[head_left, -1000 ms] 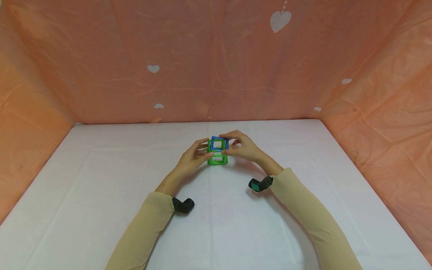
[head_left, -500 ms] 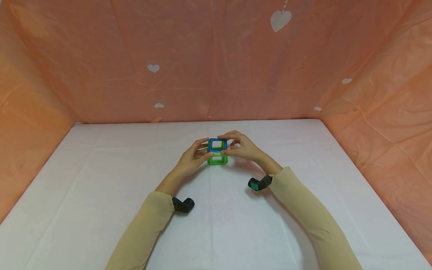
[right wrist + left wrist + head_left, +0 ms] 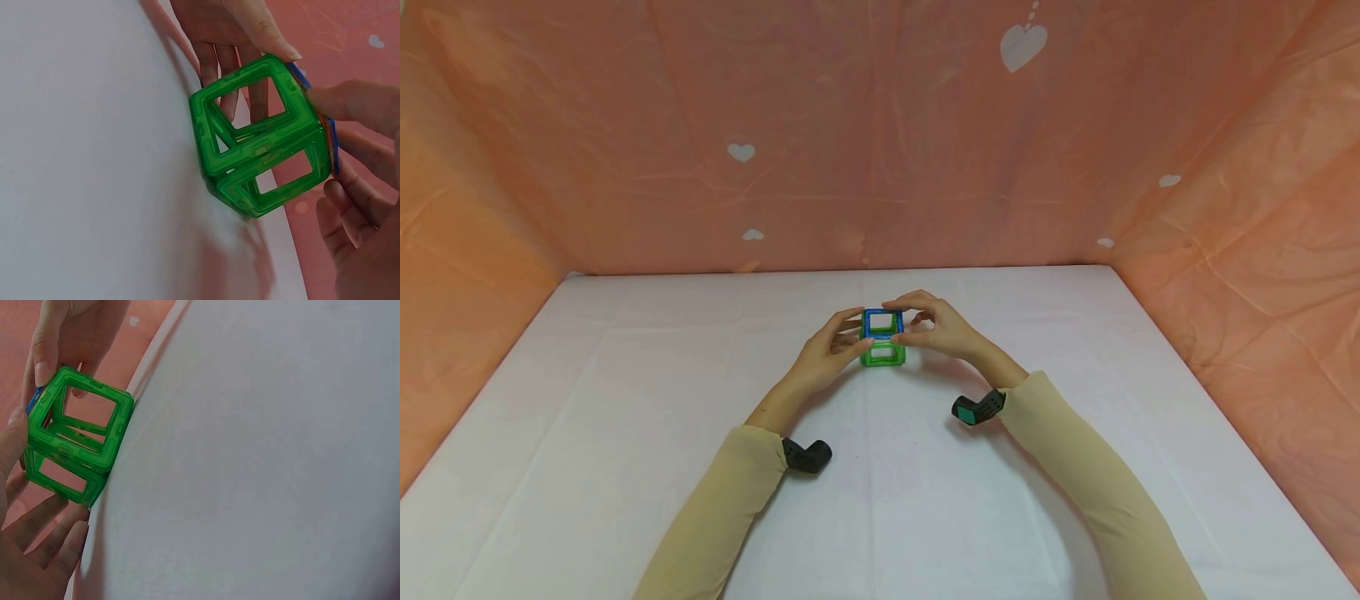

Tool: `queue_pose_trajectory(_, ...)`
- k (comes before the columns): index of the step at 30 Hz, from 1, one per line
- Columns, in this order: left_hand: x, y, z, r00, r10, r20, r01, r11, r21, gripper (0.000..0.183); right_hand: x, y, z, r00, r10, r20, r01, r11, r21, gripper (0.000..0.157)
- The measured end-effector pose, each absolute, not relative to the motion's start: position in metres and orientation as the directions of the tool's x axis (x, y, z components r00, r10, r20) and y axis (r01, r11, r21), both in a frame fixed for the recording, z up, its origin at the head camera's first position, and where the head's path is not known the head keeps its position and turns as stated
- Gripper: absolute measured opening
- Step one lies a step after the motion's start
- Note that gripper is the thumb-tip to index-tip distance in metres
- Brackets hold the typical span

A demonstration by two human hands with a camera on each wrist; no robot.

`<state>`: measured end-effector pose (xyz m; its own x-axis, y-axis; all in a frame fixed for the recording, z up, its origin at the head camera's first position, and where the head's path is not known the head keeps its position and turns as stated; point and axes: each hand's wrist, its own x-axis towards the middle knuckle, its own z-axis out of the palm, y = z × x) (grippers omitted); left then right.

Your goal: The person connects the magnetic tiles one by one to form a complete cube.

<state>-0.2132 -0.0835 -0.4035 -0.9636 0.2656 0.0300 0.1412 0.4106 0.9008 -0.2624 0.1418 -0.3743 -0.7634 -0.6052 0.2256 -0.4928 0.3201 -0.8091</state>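
A cube of green square magnetic tiles (image 3: 883,362) stands on the white table, its open-centred faces showing plainly in the left wrist view. Flat over its top lies a blue square magnetic tile (image 3: 867,323), seen edge-on in the right wrist view as a thin blue strip (image 3: 335,147). My left hand (image 3: 823,362) grips the cube from the left, thumb at the near top edge and fingers around the side. From the right, my right hand (image 3: 943,327) pinches the blue tile, thumb on its near edge and index finger on the far one.
The white-covered table (image 3: 880,500) spreads around the cube, its far edge close behind. Orange cloth with white hearts (image 3: 880,142) hangs at the back and both sides. Black wrist cameras (image 3: 807,457) sit at both tan sleeves (image 3: 1097,483).
The blue tile was tilted and shifted to the right; it has turned, moved slightly left and come down level with the cube's top. The left hand has stayed in place.
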Motion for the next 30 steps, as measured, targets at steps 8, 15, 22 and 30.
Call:
queue_pose_trajectory(8,-0.214,-0.084,-0.404,-0.959,0.277,0.053,0.164,0.394,0.904,0.058,-0.253,0.139,-0.365,-0.765,-0.602,0.228,-0.491,0.317,-0.812,0.048)
queue_pose_trajectory(15,-0.213,-0.084,-0.403,-0.957,0.284,0.067,0.179,0.391,0.903,0.059,-0.245,0.138,-0.355,-0.752,-0.615,0.238,-0.496,0.291,-0.818,0.047)
queue_pose_trajectory(22,-0.213,-0.084,-0.404,-0.957,0.282,0.071,0.178,0.375,0.910,0.058,-0.261,0.145,-0.378,-0.748,-0.620,0.238,-0.496,0.283,-0.821,0.047)
queue_pose_trajectory(30,-0.213,-0.084,-0.402,-0.960,0.275,0.063,0.165,0.364,0.917,0.059,-0.264,0.150,-0.375,-0.741,-0.637,0.212,-0.493,0.301,-0.816,0.053)
